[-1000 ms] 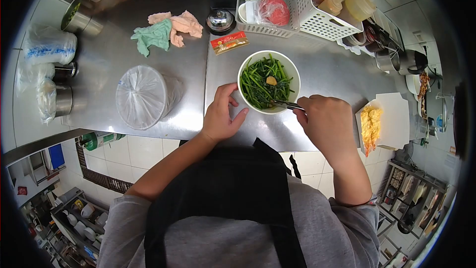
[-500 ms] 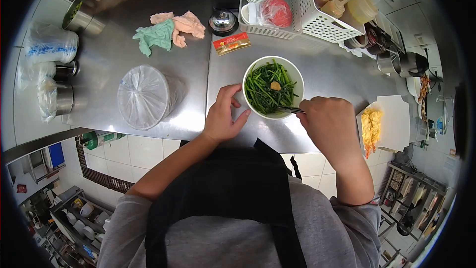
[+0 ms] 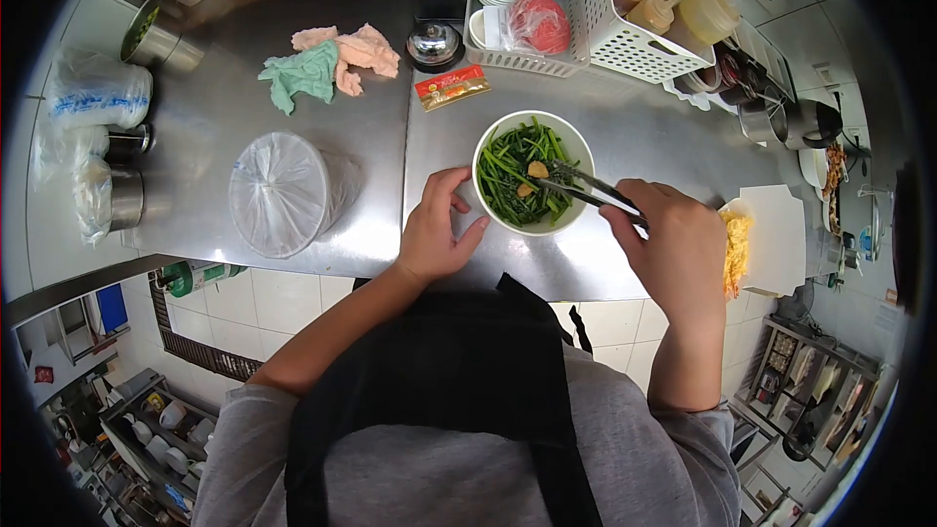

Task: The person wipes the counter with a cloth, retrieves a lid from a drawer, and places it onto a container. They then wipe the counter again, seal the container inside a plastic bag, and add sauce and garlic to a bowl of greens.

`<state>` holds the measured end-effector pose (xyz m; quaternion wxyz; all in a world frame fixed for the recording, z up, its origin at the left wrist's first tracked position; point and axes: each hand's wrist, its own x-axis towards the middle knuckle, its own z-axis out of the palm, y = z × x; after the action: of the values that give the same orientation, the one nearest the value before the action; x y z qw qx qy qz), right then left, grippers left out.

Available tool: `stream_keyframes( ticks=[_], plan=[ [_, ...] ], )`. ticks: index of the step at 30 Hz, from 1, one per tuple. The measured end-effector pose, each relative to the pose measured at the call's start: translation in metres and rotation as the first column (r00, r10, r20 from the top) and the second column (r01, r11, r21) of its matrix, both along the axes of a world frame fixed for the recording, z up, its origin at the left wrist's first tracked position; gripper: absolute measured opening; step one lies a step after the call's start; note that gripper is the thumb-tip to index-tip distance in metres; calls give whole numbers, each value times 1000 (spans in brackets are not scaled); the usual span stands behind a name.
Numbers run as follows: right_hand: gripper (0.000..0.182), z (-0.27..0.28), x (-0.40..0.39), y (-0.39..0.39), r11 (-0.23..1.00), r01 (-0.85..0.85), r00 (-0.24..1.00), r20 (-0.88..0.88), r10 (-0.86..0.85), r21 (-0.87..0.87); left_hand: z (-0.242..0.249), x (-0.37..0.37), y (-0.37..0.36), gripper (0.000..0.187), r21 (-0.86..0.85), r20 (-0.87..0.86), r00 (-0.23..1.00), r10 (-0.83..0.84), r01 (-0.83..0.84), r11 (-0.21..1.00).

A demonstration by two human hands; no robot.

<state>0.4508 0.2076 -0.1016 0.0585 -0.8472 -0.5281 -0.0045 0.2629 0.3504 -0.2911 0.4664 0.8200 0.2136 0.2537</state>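
Note:
A white round bowl (image 3: 481,187) stands on the steel counter, filled with cooked green vegetables (image 3: 512,171). Two pale brown pieces, perhaps garlic, lie on top of the greens. My right hand (image 3: 673,239) grips dark metal tongs (image 3: 607,197), whose tips reach into the greens on the bowl's right side. To the left of the bowl, my left hand (image 3: 441,224) rests with its thumb and fingers apart, fingertips close to or touching the rim. It holds nothing.
Left of my hands stands a round container wrapped in clear plastic (image 3: 283,193). Cloths (image 3: 303,76), a red-gold packet (image 3: 452,88) and a call bell (image 3: 434,44) lie farther back. White baskets (image 3: 639,49) hold bottles and dishes. An open box of fried food (image 3: 776,234) sits at right.
My right hand has moved right and the tongs now show at full length over the bowl. A second pale brown piece shows on the greens. My left hand stays in place.

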Motion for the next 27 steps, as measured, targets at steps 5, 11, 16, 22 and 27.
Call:
stream_keyframes(
  ticks=[5,11,16,22,27],
  plan=[
    [23,-18,9,-13,984,140,988,-80,-132,109,0,0,0,65,6,-6,1000,-4,4,1000],
    [20,-49,14,-3,980,144,989,-33,-141,141,-2,1,0,66,16,-16,1000,-16,17,1000],
    [27,-64,5,34,989,128,991,26,-130,71,-3,-1,1,68,35,2,999,-35,35,999],
    [21,-68,-24,45,997,-70,997,-13,71,30,-1,-1,1,71,-12,0,1000,-26,26,1000],
    [20,-39,-9,24,996,-94,995,-39,94,-1,1,-1,0,70,-52,-2,1000,-14,14,999]
  ],
)
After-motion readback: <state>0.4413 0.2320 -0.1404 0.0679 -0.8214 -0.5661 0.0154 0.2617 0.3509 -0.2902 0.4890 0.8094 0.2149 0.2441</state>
